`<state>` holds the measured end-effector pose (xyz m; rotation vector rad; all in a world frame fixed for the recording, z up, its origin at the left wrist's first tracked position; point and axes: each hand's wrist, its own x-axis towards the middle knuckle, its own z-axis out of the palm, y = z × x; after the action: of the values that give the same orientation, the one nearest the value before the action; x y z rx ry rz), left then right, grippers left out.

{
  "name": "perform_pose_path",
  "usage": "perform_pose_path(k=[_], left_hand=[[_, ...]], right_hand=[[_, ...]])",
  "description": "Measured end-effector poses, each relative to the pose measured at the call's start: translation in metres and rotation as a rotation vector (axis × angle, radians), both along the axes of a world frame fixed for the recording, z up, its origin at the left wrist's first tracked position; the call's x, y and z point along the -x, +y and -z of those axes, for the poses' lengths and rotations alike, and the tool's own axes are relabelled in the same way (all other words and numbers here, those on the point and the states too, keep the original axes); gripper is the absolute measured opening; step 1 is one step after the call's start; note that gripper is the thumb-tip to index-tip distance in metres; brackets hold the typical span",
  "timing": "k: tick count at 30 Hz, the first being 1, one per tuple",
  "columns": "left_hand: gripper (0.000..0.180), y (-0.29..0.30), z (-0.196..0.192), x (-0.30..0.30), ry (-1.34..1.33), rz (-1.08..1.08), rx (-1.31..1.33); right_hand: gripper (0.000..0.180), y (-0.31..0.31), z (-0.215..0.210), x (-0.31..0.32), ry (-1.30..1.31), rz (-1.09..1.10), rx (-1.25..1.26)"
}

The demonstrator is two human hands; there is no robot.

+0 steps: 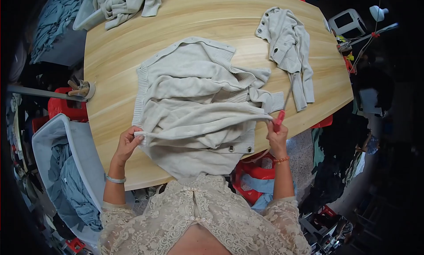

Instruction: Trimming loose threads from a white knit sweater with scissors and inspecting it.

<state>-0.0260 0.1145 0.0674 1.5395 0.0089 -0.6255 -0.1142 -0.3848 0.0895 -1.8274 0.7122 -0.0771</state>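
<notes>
A cream knitted cardigan (190, 87) lies spread and rumpled before me, its near end hanging over the table edge against my body. With finger and thumb, my left hand (127, 144) pinches the ribbed corner of one edge. My right hand (277, 138) is closed at the other end of that edge, which is drawn fairly straight between both hands. The same right hand grips a red-handled tool (279, 119) with a thin metal shaft pointing away from me; its exact kind I cannot tell. Dark buttons (231, 149) show on the cardigan's near band.
A second cream cardigan (287, 43) with dark buttons lies at the far right of the wooden table (110, 82). More cream knitwear (128, 5) fills a bin at the far left. A white tub (79, 166) of blue garments stands left, near a red stool (66, 105).
</notes>
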Motion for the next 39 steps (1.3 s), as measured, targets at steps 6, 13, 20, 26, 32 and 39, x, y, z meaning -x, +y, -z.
perform_pose_path(k=[6, 13, 20, 26, 32, 39], left_hand=[[0.015, 0.050, -0.040, 0.016, 0.222, 0.163, -0.064], [0.014, 0.049, 0.070, -0.004, -0.135, -0.028, -0.556], [0.042, -0.119, 0.028, 0.027, -0.948, 0.126, -0.679], [0.050, -0.253, 0.037, 0.048, -1.108, 0.759, -0.363], [0.058, -0.308, 0.071, 0.021, -1.265, 0.857, -0.481], [0.049, -0.308, 0.085, 0.017, -1.259, 0.855, -0.447]], right_hand=[[0.020, -0.035, -0.090, 0.059, 0.069, -0.342, -0.057], [0.024, -0.024, 0.005, 0.008, 0.279, -0.331, 0.551], [0.026, -0.026, 0.021, 0.041, 0.539, -0.252, 1.056], [0.043, -0.020, 0.004, 0.084, 0.031, -0.178, 0.935], [0.028, -0.011, -0.011, 0.106, 0.134, -0.418, 1.012], [0.018, -0.016, -0.012, 0.109, 0.483, -0.507, 0.831]])
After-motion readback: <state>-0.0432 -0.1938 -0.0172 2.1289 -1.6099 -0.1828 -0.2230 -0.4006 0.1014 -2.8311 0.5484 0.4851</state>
